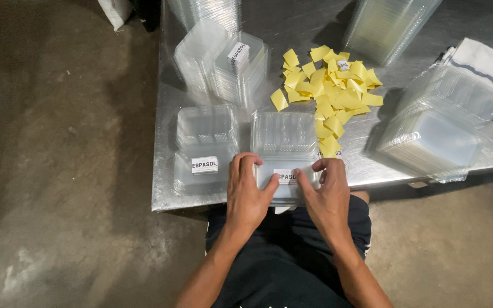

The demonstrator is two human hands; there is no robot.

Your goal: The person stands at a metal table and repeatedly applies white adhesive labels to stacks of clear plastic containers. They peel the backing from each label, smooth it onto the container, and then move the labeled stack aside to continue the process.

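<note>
A clear plastic hinged container (pixel 284 142) lies open at the near edge of a steel table (pixel 164 194). My left hand (pixel 246 191) and my right hand (pixel 327 194) both press on its near half, with the thumbs at either side of a small white label (pixel 285 177) stuck there. Left of it lies a second open clear container (pixel 205 145) that carries a white label (pixel 205 165) of its own. Beside my right hand, a heap of yellow paper backing slips (pixel 333 91) spreads toward the back of the table.
Stacks of clear containers stand at the back left (pixel 223 63), back middle (pixel 386 28) and right (pixel 437 125). A white cloth (pixel 492 65) lies at the far right. The concrete floor (pixel 58 159) is on the left, and my dark-clothed legs (pixel 286 256) are below the table edge.
</note>
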